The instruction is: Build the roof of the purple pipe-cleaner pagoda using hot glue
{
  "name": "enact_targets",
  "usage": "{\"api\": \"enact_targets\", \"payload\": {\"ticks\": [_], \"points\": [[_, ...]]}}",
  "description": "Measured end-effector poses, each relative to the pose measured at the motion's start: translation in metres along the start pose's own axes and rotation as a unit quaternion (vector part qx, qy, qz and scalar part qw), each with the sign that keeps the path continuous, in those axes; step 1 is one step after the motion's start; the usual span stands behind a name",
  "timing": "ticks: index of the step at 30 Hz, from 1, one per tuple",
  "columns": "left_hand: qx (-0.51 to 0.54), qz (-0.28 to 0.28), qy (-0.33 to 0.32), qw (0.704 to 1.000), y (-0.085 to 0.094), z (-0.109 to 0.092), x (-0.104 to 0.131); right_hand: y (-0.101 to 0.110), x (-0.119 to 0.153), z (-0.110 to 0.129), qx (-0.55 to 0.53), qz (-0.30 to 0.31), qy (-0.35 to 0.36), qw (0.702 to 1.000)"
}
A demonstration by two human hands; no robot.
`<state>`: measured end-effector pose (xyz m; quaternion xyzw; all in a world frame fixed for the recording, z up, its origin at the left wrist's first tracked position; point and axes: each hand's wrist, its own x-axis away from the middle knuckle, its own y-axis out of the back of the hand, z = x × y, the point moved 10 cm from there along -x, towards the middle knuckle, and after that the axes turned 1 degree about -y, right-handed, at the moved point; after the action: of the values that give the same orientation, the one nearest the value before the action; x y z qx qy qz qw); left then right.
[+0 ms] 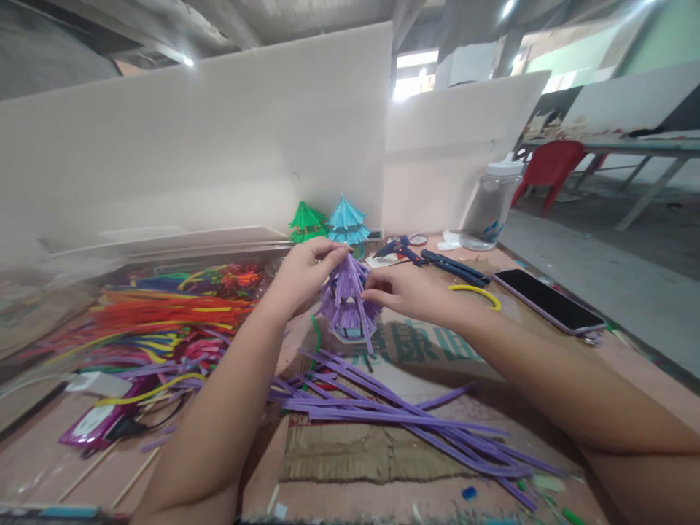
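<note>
A small purple tiered model, made of pipe-cleaner strips under a pointed roof, stands upright at the centre. At the roof's peak, my left hand is closed, its thumb and fingertips pinching the top. My right hand is closed at the roof's right side, with thumb and forefinger on a purple strip that hangs down past the lower tier. Loose purple pipe cleaners lie crossed in front of the model, partly over a piece of brown cardboard.
Green and blue models stand behind. Coloured pipe cleaners and a purple device lie left. A glue gun, blue-handled tool, phone and clear jar are right. White boards rise behind.
</note>
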<state>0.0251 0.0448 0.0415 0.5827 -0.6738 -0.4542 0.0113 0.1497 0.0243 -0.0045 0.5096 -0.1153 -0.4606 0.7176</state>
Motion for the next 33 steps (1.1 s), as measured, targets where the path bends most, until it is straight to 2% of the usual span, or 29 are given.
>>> {"api": "enact_targets", "payload": {"ticks": [10,12,16,19,25,29,33], "points": [[-0.004,-0.022,0.002,1.0,-0.001,-0.002,0.002,0.0,-0.001,0.001,0.01,-0.007,0.01,1.0],[0.036,-0.006,0.003,0.999,-0.003,0.005,0.001,0.0,-0.001,0.001,0.011,-0.008,0.013,1.0],[0.149,0.063,-0.006,0.987,-0.013,0.017,-0.003,0.0,-0.001,0.001,0.016,-0.005,0.015,1.0],[0.157,0.087,-0.016,0.984,-0.014,0.018,-0.004,0.0,-0.001,0.003,0.016,0.001,0.017,1.0],[0.143,0.111,-0.032,0.983,-0.014,0.008,-0.001,-0.003,0.0,0.006,0.022,0.013,0.028,0.999],[0.129,0.101,-0.043,0.986,-0.013,0.007,-0.002,0.0,-0.002,0.007,0.023,0.016,0.023,0.999],[0.136,0.058,-0.034,0.988,-0.009,0.011,-0.004,0.016,0.003,-0.002,-0.014,-0.009,0.009,1.0]]}}
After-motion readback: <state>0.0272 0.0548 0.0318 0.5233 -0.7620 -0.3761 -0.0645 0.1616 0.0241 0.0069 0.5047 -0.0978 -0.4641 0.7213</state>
